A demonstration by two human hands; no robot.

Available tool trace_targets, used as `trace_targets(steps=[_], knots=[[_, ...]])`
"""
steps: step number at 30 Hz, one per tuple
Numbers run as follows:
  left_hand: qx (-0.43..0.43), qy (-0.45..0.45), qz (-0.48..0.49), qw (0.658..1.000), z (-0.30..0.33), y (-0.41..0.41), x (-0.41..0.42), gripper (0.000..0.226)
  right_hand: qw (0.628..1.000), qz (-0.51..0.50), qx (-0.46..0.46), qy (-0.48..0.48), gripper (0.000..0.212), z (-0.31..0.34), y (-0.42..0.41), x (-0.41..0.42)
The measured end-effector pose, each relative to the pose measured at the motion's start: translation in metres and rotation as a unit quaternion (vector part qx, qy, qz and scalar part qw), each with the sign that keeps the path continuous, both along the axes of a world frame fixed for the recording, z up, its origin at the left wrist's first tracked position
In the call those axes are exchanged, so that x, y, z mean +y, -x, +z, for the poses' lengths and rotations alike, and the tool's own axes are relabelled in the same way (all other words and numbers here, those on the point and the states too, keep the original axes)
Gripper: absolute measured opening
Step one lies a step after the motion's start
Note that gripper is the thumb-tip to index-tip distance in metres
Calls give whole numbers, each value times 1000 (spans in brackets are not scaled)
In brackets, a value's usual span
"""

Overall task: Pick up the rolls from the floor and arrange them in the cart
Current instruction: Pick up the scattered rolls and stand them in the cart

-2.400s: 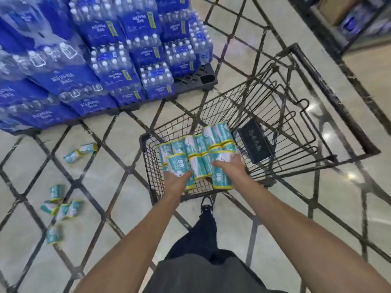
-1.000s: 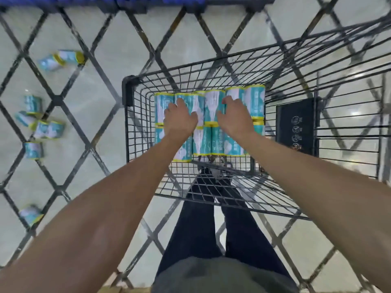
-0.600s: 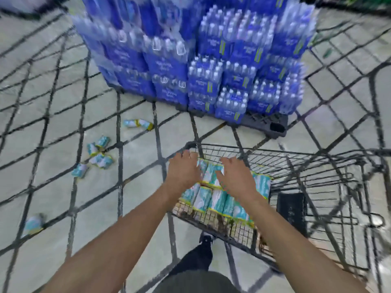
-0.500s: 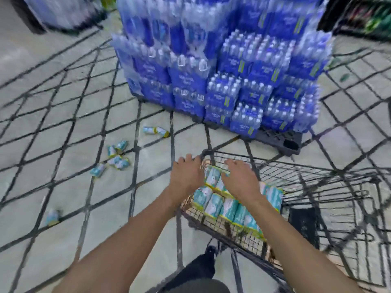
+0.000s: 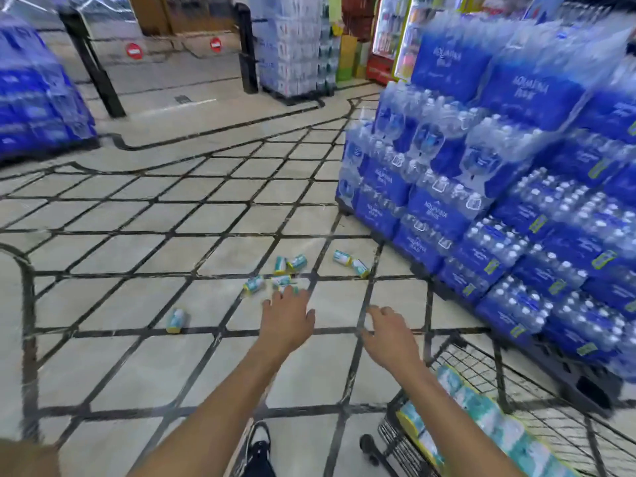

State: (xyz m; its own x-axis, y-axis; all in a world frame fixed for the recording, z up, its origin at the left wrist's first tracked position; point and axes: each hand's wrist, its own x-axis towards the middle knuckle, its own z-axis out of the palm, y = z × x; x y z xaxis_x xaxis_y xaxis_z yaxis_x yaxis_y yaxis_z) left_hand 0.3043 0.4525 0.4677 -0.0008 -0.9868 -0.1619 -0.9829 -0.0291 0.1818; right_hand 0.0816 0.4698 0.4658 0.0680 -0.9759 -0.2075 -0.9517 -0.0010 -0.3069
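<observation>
Pallets of shrink-wrapped water bottles (image 5: 499, 215) fill the right side, tiled floor (image 5: 137, 208) spreads left and ahead, cart (image 5: 488, 383) sits at bottom right with a row of rolls (image 5: 481, 411) already lying side by side along its near end. Loose rolls remain on the floor: a pair (image 5: 351, 262) close to the pallet base, a cluster (image 5: 280, 273) just left of it, and a single roll (image 5: 176, 320) lying apart further left. Both hands are out in front, empty, fingers spread and relaxed: left hand (image 5: 287, 320) hovers with its fingertips just short of the cluster, right hand (image 5: 390, 333) hangs beside the cart's front corner, touching nothing. Handling judgement: rolls look small, light, wrapped in glossy printed film with yellow end bands, so probably soft and slightly slick, not fragile. Being cylinders lying on their sides, they'll likely roll on the smooth tile if nudged. Best hold is across the middle of the barrel, thumb against fingers; several bunched ones can likely be scooped between two palms, pressing on the end faces, and set down parallel to the row in the cart.
</observation>
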Motion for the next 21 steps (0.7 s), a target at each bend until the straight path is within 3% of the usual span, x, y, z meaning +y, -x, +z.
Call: trace_targets(steps=[10,21], knots=[[-8,-56,54,997,-42,-179,-108,44,995,49,7,-88,50,-47,-168,-143],[-21,-137,43,989,-120,-244,-266,46,988,66,42,-131,52,-119,-223,-295]])
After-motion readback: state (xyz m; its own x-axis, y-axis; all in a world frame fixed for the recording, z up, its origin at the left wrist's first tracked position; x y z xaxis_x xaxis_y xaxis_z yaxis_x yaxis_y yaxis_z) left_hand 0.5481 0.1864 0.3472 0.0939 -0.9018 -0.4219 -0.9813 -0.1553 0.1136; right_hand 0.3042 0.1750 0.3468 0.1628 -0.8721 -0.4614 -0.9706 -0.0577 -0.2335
